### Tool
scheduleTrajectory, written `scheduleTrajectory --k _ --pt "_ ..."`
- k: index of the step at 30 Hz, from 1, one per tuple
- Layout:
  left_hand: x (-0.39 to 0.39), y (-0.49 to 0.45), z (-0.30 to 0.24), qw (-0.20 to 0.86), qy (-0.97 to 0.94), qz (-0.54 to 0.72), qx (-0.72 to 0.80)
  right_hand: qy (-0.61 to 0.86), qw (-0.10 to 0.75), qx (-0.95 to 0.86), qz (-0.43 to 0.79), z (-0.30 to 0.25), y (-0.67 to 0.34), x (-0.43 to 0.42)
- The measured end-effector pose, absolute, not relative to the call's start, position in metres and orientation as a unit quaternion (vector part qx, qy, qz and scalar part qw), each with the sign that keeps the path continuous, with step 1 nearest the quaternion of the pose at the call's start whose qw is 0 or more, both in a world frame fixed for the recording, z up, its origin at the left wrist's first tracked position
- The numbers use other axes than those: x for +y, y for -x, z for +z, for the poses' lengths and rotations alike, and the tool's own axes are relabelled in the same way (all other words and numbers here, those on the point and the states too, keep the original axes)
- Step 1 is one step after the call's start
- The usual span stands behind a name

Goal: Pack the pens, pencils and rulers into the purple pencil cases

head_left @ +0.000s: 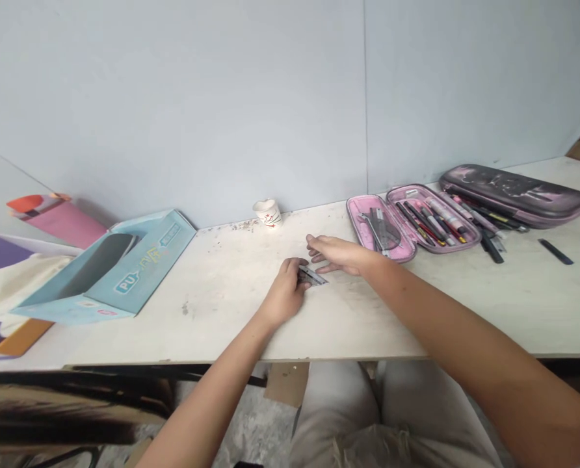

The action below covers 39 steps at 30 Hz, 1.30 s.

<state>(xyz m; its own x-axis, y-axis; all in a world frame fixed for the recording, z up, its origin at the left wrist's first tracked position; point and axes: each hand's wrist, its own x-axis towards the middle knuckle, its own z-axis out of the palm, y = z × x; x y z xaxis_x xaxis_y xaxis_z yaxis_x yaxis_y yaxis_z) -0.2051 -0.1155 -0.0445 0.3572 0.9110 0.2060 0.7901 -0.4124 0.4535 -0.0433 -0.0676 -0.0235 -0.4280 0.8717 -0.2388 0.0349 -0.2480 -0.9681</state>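
Currently the left hand point(284, 294) is closed, its fingers curled over one end of a small metal piece point(315, 277), dark and silver, too small to identify. The piece lies on the surface point(207, 318) and looks pressed down, a hold that would stop it sliding. The right hand point(336, 253) is open, fingers extended, just beside the piece; no contact is visible.

Positions noted against the open pink pencil case point(380, 227): the piece lies just in front of it. The case is spread flat, probably so that its pens point(429, 221) and ruler point(382, 227) stay in view and within reach. A dark case point(514, 193) lies beyond its right end. A white paper cup point(267, 212) stands left of it against the wall; further left, a blue cardboard box point(124, 273) rests on its side. A black strip point(556, 251) lies well to its right.
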Motion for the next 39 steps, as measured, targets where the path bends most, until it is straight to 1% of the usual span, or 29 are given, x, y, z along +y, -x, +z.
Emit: scheduleTrajectory --k 4,7,10,13,16,20,23,25,27,29,31,33,34,36,39 --pt "-0.115 0.201 -0.042 0.052 -0.805 0.191 0.559 0.411 0.315 -0.501 0.694 -0.021 0.038 -0.075" --pt "-0.115 0.2 -0.034 0.001 -0.772 0.126 0.623 0.415 0.328 -0.54 0.655 -0.02 0.032 -0.077" --pt "-0.111 0.203 -0.026 0.019 -0.782 0.069 0.619 0.434 0.35 -0.551 0.621 -0.022 0.024 -0.076" --pt "-0.106 0.208 -0.023 0.05 -0.818 0.042 0.572 0.429 0.364 -0.532 0.633 -0.024 0.019 -0.076" --pt "-0.105 0.214 -0.026 0.068 -0.837 0.068 0.538 0.415 0.366 -0.528 0.644 -0.027 0.023 -0.079" --pt "-0.116 0.221 -0.04 0.043 -0.844 0.175 0.505 0.404 0.343 -0.565 0.632 -0.034 0.037 -0.085" --pt "-0.124 0.219 -0.048 0.033 -0.841 0.233 0.488 0.419 0.31 -0.649 0.554 -0.041 0.046 -0.088" --pt "-0.125 0.213 -0.046 0.044 -0.844 0.251 0.472 0.426 0.312 -0.7 0.481 -0.042 0.046 -0.087" --pt "-0.121 0.202 -0.038 0.051 -0.846 0.268 0.458 0.43 0.342 -0.719 0.425 -0.039 0.037 -0.083" --pt "-0.112 0.189 -0.026 0.047 -0.839 0.297 0.453 0.461 0.39 -0.704 0.374 -0.034 0.019 -0.075" --pt "-0.101 0.174 -0.014 0.038 -0.834 0.319 0.449 0.517 0.435 -0.669 0.31 -0.029 -0.008 -0.065" --pt "-0.087 0.159 -0.008 0.03 -0.844 0.308 0.438 0.581 0.458 -0.633 0.228 -0.029 -0.036 -0.057" --pt "-0.08 0.151 -0.007 0.026 -0.856 0.288 0.428 0.609 0.449 -0.626 0.19 -0.03 -0.048 -0.054" --pt "-0.067 0.136 -0.011 0.016 -0.884 0.232 0.406 0.647 0.401 -0.636 0.129 -0.035 -0.065 -0.051" --pt "-0.048 0.119 -0.02 -0.015 -0.912 0.151 0.381 0.659 0.337 -0.67 0.054 -0.038 -0.073 -0.05"
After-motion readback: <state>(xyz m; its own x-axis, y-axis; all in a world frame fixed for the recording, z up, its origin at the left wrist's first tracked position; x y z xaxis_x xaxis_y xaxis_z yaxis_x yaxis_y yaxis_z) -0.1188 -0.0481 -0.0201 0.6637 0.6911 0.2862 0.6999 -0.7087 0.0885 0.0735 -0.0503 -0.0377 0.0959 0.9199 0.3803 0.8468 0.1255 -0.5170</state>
